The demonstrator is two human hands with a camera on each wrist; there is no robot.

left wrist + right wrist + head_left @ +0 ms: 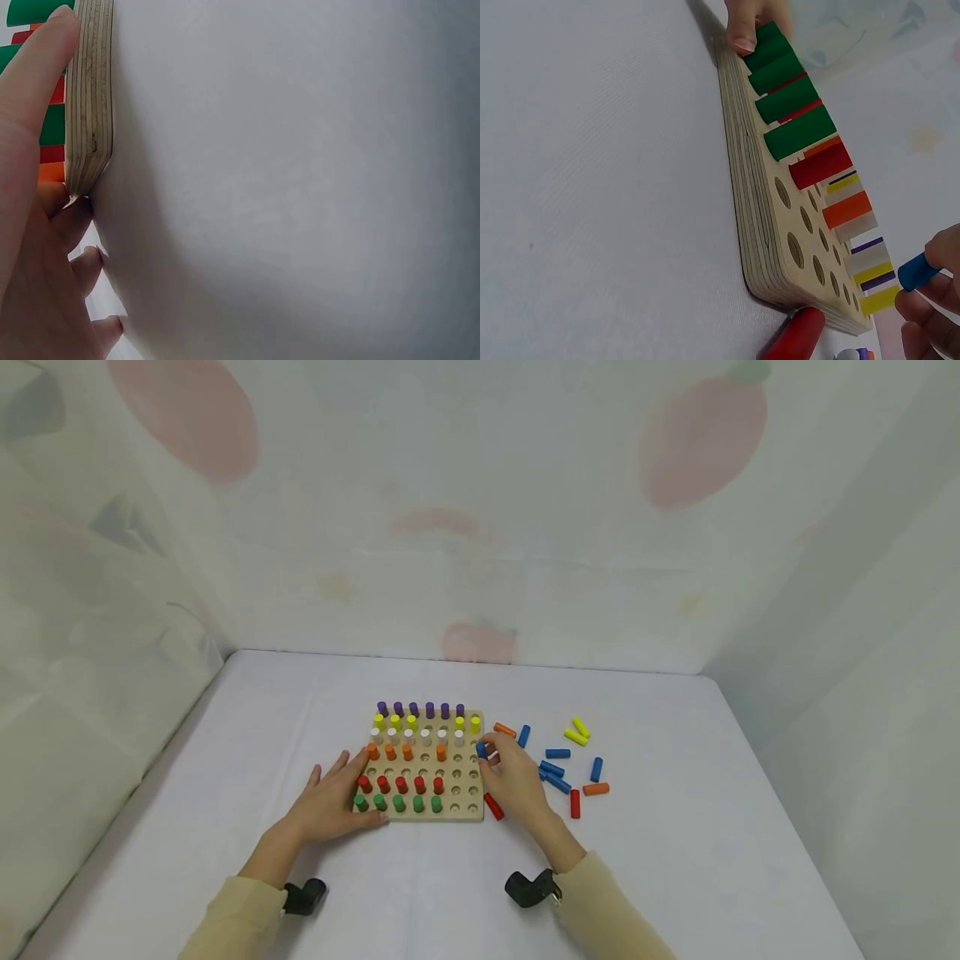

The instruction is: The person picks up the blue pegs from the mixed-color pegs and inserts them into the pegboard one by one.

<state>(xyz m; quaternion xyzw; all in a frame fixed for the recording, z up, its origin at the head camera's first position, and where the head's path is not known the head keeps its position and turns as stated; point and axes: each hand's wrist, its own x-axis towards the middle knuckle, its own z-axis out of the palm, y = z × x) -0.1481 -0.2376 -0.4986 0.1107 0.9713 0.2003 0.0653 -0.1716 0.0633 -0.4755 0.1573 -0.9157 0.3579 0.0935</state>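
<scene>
A wooden peg board lies on the table, set with rows of purple, yellow, white, orange, red and green pegs. My left hand rests against its near left corner. The left thumb lies straight along the front edge, and the other fingers are spread by the left side. Between thumb and fingertips, my right hand pinches a blue peg. That peg is over the right edge of the board, level with the orange row. One row, between orange and red, shows bare holes.
Loose pegs lie right of the board: several blue ones, two yellow ones, two orange ones and red ones. One red peg lies close to the board's near right corner. White cloth covers the table.
</scene>
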